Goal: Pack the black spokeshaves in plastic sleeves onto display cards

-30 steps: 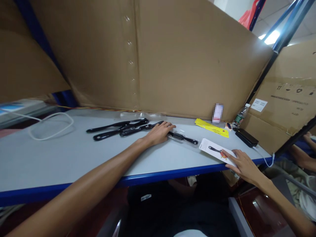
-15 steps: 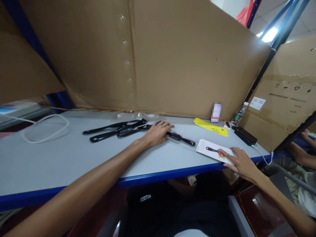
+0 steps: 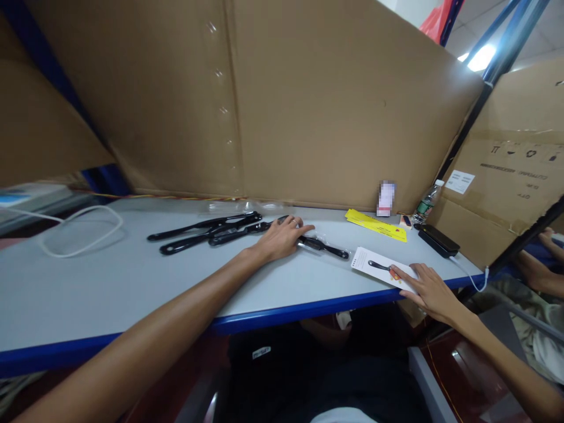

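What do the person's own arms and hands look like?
Left forearm and right forearm are bare; no sleeves or cables show on them. The ungloved left hand seems to wear a thin, pale ring; the right hand is ungloved too.

On my feed I count one left hand [image 3: 281, 238], one right hand [image 3: 429, 289], one card [image 3: 378, 271], one bottle [image 3: 427, 204], one case [image 3: 437, 240] — and at least three black tools [image 3: 183, 244] — exact number unclear.

Arms [image 3: 176, 311] outstretched, left grip [image 3: 281, 237] and right grip [image 3: 433, 291] palm-down.
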Action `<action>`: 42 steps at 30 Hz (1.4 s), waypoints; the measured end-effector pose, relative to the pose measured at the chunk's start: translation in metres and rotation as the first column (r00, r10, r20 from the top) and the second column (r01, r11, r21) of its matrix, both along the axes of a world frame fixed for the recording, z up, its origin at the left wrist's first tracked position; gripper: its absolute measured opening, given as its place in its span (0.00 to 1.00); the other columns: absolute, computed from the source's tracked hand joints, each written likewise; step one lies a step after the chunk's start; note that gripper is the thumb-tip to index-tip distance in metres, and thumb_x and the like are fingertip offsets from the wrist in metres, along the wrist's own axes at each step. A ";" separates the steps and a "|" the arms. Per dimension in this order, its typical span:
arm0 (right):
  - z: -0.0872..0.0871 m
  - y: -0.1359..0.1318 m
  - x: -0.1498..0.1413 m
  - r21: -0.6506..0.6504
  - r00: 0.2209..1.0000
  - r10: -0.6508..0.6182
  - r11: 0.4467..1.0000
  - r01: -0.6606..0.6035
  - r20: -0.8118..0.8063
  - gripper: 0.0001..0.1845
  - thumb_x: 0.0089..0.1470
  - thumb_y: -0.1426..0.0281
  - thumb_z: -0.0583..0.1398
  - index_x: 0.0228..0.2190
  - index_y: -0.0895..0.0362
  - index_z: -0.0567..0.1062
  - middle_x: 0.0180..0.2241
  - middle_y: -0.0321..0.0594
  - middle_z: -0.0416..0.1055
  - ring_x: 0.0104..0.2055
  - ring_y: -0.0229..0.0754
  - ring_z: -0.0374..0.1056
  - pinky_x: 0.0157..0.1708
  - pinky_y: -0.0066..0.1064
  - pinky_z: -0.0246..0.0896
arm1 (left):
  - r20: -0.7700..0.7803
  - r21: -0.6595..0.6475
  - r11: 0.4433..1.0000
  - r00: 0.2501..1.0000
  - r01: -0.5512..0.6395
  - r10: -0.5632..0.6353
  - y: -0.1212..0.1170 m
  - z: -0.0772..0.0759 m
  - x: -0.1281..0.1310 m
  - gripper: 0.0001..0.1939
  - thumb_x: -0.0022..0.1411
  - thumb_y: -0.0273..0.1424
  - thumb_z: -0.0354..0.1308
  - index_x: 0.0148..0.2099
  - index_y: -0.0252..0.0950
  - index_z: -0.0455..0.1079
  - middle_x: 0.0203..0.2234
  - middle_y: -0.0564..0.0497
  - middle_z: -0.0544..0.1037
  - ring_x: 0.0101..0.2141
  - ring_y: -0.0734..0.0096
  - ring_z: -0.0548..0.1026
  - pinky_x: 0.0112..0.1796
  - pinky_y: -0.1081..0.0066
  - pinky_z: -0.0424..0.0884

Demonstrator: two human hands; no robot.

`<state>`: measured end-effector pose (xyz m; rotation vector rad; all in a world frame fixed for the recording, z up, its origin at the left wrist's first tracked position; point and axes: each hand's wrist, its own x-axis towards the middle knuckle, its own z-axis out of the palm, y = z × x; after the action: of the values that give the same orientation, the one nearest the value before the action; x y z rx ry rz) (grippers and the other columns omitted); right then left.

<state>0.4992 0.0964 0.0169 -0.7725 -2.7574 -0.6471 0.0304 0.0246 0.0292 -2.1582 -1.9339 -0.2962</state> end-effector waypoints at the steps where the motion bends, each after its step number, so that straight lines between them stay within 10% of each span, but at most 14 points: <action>1: 0.000 -0.001 0.002 0.001 1.000 -0.005 1.000 0.005 -0.004 0.33 0.72 0.51 0.50 0.73 0.45 0.60 0.49 0.52 0.70 0.46 0.53 0.65 0.48 0.42 0.64 | 0.005 0.000 1.000 1.000 0.003 -0.003 0.000 0.000 0.000 0.34 0.63 0.21 0.51 0.69 0.46 0.65 0.56 0.40 0.71 0.58 0.47 0.68 0.54 0.50 0.66; 42: 0.001 -0.005 -0.012 0.100 0.995 0.012 0.995 -0.022 0.096 0.34 0.73 0.53 0.49 0.74 0.46 0.55 0.56 0.54 0.70 0.48 0.55 0.65 0.47 0.45 0.63 | -0.001 -0.014 0.999 0.999 0.034 -0.034 0.001 0.000 0.003 0.33 0.64 0.22 0.50 0.69 0.47 0.65 0.56 0.40 0.71 0.59 0.48 0.67 0.54 0.50 0.67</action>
<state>0.4870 0.0918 0.0183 -0.7135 -2.7870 -0.8338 0.0335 0.0254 0.0296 -2.2013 -1.9067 -0.2881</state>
